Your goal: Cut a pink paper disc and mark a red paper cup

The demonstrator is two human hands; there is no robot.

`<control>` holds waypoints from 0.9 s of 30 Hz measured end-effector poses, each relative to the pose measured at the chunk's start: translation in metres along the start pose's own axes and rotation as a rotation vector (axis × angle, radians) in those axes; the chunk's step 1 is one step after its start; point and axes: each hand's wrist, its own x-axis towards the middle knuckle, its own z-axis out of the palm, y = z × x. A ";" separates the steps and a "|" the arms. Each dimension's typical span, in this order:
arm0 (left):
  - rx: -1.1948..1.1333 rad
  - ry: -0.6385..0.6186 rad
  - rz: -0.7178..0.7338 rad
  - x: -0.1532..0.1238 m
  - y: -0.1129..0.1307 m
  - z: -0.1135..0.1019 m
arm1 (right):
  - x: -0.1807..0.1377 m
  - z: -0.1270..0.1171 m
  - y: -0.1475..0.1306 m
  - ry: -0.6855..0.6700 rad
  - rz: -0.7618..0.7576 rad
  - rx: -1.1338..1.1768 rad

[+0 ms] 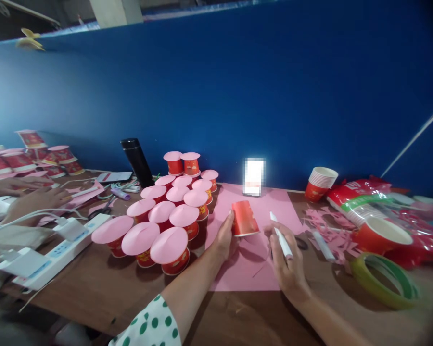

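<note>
In the head view, a red paper cup [245, 218] is held by the left hand [223, 238] over a pink paper sheet [252, 281], with its white rim downward and slightly tilted. The left hand is partly closed, the thumb being laid along the near side of the cup wall; the far fingers are hidden. Whether the rim is rested on the sheet cannot be told for certain. A white marker [283, 244] is gripped by the curled right hand [286, 269], its narrow end being pointed up and away, just beside the cup but apart from it.

The cup can be judged light and thin-walled, springy under mild pressure but easily dented by a hard squeeze; its smooth printed wall may be a little slippery. It is probably best held around the side, low near the stiffer rolled rim, with light finger pressure. The marker is likely light and rigid, and is best pinched along its barrel. The sheet seems thin, and is probably easily creased or shifted if leaned on.

To the left of the sheet, rows of red cups topped with pink discs [161, 211] are set out. To its right, pink scraps [319, 218], a cup stack [319, 187] and a roll of tape [393, 300] are seen. Further left, a co-worker's hand [36, 204] is partly seen.
</note>
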 end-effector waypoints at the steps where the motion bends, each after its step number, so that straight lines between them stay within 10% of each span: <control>1: 0.003 -0.002 -0.002 0.000 0.000 0.000 | 0.000 0.000 0.002 -0.019 -0.005 -0.022; 27: 0.007 0.033 -0.052 0.000 0.001 -0.002 | -0.005 0.009 0.020 -0.158 -0.195 -0.289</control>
